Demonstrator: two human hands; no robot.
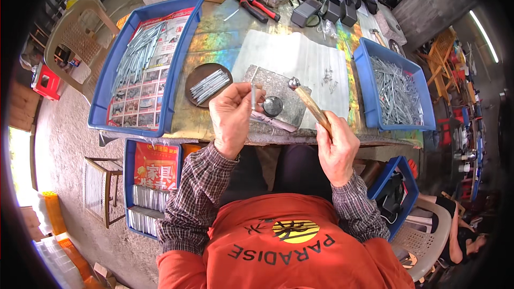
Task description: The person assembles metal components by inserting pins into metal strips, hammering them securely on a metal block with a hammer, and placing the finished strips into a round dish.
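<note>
hammer [311, 108] in one hand, thin metal rod [254, 96] in the other

from where i stand, the person's left hand [230, 109] has thumb and fingers pinched around the rod, which points up over the near side of a speckled stone block [262, 76]. the right hand [338, 147] is wrapped round the hammer's wooden handle, its rounded metal head showing over the block's right part; i can't tell whether it touches the stone. a round black disc [273, 106] sits on the block, between the rod and the hammer.

just left of the block, a round brown dish [211, 67] carries a bundle of rods [209, 86]. farther left is a long blue tray [179, 61] lined with printed paper, more rods inside. over to the right, another blue tray [407, 127] holds a heap of thin metal pieces [396, 93]. small bits [330, 78] lie scattered on a white sheet [289, 48], near red-handled pliers [266, 10].
</note>
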